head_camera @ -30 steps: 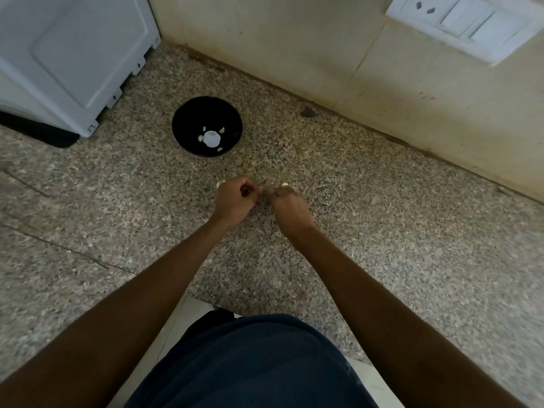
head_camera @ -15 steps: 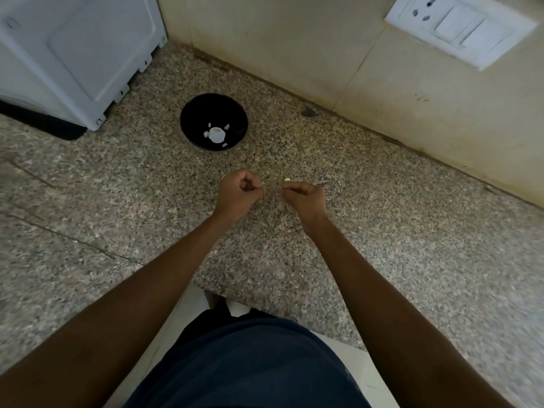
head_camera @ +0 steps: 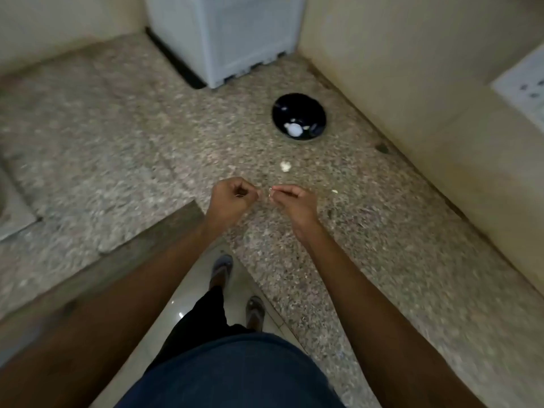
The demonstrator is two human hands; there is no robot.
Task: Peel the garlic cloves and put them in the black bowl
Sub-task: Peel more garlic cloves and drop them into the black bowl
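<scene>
Garlic clove, tiny, pinched in right hand fingertips above the table. Left hand curled, pinching a thin bit, likely skin; hands close, not touching. Black bowl further back near wall, pale pieces inside. Loose peel on table between bowl and hands.

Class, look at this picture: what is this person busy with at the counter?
A person stands at a speckled stone counter, peeling garlic. Both hands are raised close together: the left hand is curled, and the right hand pinches something small and pale. The black bowl beyond them already holds pale pieces. A few white bits lie on the counter.
</scene>
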